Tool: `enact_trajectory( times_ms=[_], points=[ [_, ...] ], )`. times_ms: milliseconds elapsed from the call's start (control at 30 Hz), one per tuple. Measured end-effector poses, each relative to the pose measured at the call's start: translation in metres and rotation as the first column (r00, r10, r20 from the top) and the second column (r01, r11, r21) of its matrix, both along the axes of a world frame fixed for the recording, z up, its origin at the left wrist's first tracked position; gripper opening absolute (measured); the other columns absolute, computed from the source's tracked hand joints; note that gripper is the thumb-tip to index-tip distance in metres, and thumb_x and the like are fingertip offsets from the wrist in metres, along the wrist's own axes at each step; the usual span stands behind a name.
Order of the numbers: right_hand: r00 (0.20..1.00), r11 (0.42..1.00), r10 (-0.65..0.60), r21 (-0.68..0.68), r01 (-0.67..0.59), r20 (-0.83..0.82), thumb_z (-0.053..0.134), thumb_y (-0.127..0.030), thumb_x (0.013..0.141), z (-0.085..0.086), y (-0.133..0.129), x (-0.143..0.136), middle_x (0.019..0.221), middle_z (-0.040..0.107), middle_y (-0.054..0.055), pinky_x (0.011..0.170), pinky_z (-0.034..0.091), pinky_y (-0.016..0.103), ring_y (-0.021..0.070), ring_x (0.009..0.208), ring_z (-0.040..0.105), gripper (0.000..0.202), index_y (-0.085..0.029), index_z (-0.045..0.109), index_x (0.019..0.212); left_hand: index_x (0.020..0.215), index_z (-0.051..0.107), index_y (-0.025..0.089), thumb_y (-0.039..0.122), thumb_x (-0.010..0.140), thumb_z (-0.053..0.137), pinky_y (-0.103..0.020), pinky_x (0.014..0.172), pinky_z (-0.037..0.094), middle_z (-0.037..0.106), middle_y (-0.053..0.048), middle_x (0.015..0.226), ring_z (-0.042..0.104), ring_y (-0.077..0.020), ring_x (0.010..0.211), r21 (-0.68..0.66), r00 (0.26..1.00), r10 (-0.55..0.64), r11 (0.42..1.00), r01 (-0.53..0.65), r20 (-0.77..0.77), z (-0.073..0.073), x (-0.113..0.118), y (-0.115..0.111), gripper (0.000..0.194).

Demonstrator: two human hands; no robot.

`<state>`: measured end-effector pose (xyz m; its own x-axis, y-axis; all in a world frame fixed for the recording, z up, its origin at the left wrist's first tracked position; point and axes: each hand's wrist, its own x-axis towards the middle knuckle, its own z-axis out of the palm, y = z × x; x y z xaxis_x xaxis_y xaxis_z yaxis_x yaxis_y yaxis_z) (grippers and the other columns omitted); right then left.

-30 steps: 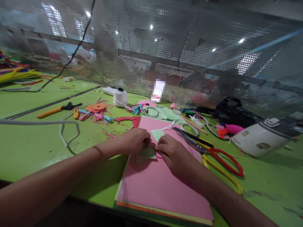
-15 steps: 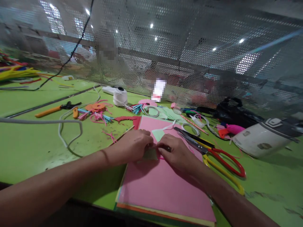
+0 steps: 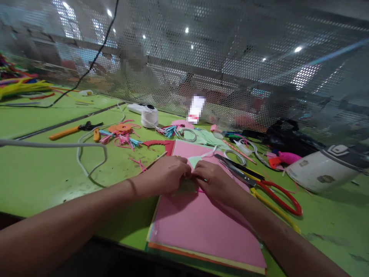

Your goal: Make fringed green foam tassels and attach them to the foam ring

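Over a stack of coloured sheets with a pink sheet point(image 3: 207, 227) on top, my two hands meet with fingertips nearly touching. My left hand point(image 3: 171, 175) is closed in a pinch on a small piece of light green paper point(image 3: 194, 161), which shows above and below the fingers. Opposite it, my right hand point(image 3: 215, 181) is also pinched closed at the paper; what lies between its fingertips is hidden. A bit of bright pink strip shows just under the right fingers. Large scissors point(image 3: 245, 175) with red and yellow handles lie right of my right hand.
Orange-handled pliers point(image 3: 67, 132), a white thread spool point(image 3: 150, 116) and paper tassels point(image 3: 127, 138) lie on the green table point(image 3: 43, 173) to the left. A phone point(image 3: 196, 109) leans on the mesh at the back. A white and grey container point(image 3: 323, 169) lies tilted at right.
The whole view has shifted slightly, so things appear a little further right. My hands stay pinched together over the pink sheet, with only small finger movement.
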<state>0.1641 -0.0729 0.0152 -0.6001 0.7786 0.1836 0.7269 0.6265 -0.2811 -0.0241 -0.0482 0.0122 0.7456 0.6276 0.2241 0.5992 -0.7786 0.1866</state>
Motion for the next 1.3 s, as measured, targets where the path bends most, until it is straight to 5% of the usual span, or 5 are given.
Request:
enact_trajectory(
  times_ms=[533, 800, 1300],
  points=[
    [0.997, 0.999, -0.031, -0.029, 0.029, -0.074, 0.051, -0.007, 0.083, -0.009, 0.003, 0.005, 0.076, 0.055, 0.002, 0.065, 0.038, 0.025, 0.0127, 0.07, 0.05, 0.015, -0.014, 0.06, 0.073, 0.079, 0.065, 0.021, 0.008, 0.064, 0.051, -0.026, 0.053, 0.032, 0.059, -0.002, 0.075, 0.052, -0.0152, 0.065, 0.034, 1.0, -0.008, 0.999, 0.009, -0.017, 0.002, 0.001, -0.004, 0.025],
    [0.981, 0.969, 0.048, 0.228, -0.091, 0.186, 0.047, -0.001, 0.08, -0.006, -0.01, 0.003, 0.076, 0.053, 0.005, 0.059, 0.03, 0.03, 0.0162, 0.067, 0.042, 0.016, -0.014, 0.055, 0.075, 0.076, 0.064, 0.019, 0.014, 0.07, 0.051, -0.027, 0.054, 0.033, 0.057, -0.004, 0.075, 0.052, -0.0166, 0.066, 0.13, 0.997, -0.026, 0.991, 0.035, -0.071, 0.001, 0.002, -0.008, 0.015],
    [0.946, 0.946, 0.112, 0.259, -0.195, 0.303, 0.048, 0.0, 0.083, 0.001, -0.019, 0.001, 0.079, 0.057, 0.007, 0.062, 0.032, 0.032, 0.0184, 0.073, 0.044, 0.019, -0.014, 0.058, 0.074, 0.072, 0.061, 0.018, 0.011, 0.076, 0.05, -0.029, 0.056, 0.035, 0.055, -0.004, 0.075, 0.048, -0.0166, 0.065, 0.181, 0.995, -0.059, 0.981, 0.073, -0.081, 0.0, 0.003, -0.012, 0.013]
  ],
)
